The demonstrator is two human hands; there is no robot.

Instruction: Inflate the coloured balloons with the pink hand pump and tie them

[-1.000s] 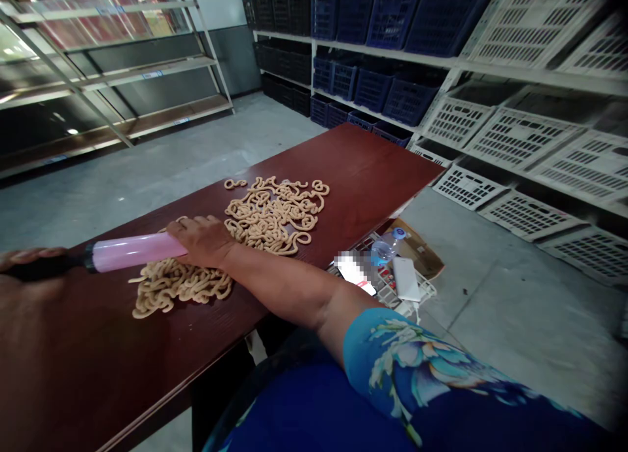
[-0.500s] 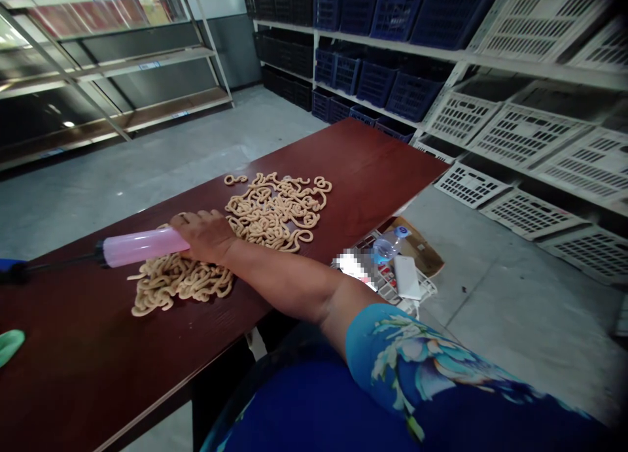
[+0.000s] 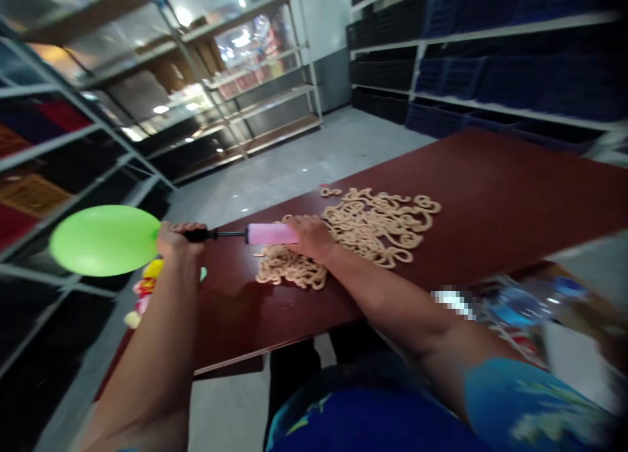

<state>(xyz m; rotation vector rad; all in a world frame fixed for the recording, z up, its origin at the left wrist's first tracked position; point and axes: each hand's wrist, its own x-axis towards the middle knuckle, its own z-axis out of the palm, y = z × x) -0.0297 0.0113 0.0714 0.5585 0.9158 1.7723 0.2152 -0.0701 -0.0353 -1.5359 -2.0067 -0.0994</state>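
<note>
A pink-barrelled balloon pump (image 3: pixel 271 233) stretches level above the table between my two hands. My right hand (image 3: pixel 311 237) is wrapped round the right end of its barrel. At the other end, my left hand (image 3: pixel 177 239) grips the black handle, fingers closed. A swollen light-green balloon (image 3: pixel 105 241) sticks out to the left of that hand, its neck hidden in the fingers. Some of the black rod shows between handle and barrel. Tan, rope-like coiled strands (image 3: pixel 292 269) lie under the barrel. A larger pile of the same strands (image 3: pixel 377 223) spreads beyond my right hand.
The dark red table (image 3: pixel 495 184) runs off to the right. Yellow, red and pink pieces (image 3: pixel 147 285) lie by its left end. Beside the near right edge are a plastic bottle (image 3: pixel 520 306) and a white phone-like object (image 3: pixel 574 360). Shelves with blue crates (image 3: pixel 515 86) stand behind.
The view has swung left, so the scene sits further right. My left hand and the green balloon have come into sight. My right hand still holds the pump's barrel.
</note>
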